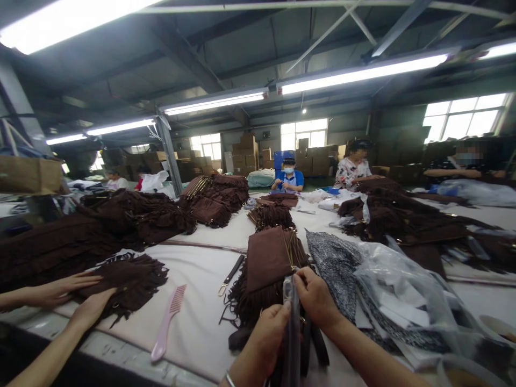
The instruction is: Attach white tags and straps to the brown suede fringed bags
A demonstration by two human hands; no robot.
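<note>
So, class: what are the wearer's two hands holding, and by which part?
The left hand and right hand pinch a clear plastic sleeve near its far end.

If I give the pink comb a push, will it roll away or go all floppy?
The pink comb probably won't roll, since it lies flat on the white table; it would more likely slide. It looks like hard plastic, so it should stay stiff and feel light. Its thin teeth might bend.
</note>
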